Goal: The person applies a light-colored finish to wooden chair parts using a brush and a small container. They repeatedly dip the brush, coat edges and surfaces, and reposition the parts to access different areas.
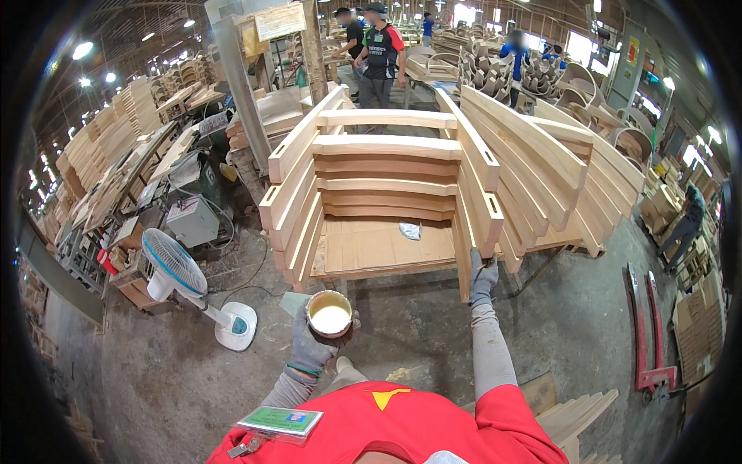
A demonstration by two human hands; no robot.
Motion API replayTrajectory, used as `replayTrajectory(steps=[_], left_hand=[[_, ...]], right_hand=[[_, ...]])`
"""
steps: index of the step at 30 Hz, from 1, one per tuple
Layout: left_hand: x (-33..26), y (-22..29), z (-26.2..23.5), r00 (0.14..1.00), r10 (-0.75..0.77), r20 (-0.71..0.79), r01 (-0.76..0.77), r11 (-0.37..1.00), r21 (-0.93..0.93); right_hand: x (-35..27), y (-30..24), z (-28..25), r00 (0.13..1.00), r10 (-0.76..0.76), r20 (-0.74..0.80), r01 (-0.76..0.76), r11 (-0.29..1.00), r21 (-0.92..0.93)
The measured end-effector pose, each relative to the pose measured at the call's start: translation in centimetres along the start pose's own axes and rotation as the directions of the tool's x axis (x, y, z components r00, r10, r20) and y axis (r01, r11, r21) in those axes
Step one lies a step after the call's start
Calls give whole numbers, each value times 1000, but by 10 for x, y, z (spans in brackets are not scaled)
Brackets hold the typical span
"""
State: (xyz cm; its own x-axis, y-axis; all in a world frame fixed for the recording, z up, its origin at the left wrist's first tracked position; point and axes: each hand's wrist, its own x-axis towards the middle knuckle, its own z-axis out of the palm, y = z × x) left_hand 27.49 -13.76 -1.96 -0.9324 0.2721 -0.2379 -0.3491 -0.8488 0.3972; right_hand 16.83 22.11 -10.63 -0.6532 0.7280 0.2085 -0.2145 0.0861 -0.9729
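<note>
My left hand (311, 348), in a grey glove, is wrapped round a small round pot (330, 334) of pale cream liquid, held upright. A flat greyish-green piece (294, 303) shows beside the pot; I cannot tell whether the hand touches it. My right hand (484, 283), also gloved, is closed at the lower right of the stacked wooden frames (386, 145), by the end of a side rail (488, 224). Something small and dark shows at its fingers, too small to name. The frames have pale curved crosspieces and slots cut into their rail ends.
Cardboard (363, 246) with a crumpled silvery scrap (410, 230) lies under the frames. More curved wooden pieces (533, 162) lean at the right. A white fan (174, 267) stands left, a red pallet jack (655, 375) right. Other people (380, 54) stand beyond the frames.
</note>
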Motion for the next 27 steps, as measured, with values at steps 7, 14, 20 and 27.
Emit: replayTrajectory(steps=[7, 14, 20, 27], left_hand=[[3, 0, -7, 986, -106, 126, 126, 978, -163], [5, -2, -11, 987, -131, 95, 146, 976, -161], [6, -3, -14, 993, -102, 58, 110, 980, -164], [3, -2, -9, 988, -111, 112, 117, 992, -46]], right_hand=[[8, 11, -3, 999, -38, -12, 38, 999, 24], [8, 14, -5, 999, -46, 17, 45, 997, 64], [6, 10, -2, 999, -39, 6, 39, 998, 56], [3, 8, -1, 1000, -25, -1, 25, 999, 45]])
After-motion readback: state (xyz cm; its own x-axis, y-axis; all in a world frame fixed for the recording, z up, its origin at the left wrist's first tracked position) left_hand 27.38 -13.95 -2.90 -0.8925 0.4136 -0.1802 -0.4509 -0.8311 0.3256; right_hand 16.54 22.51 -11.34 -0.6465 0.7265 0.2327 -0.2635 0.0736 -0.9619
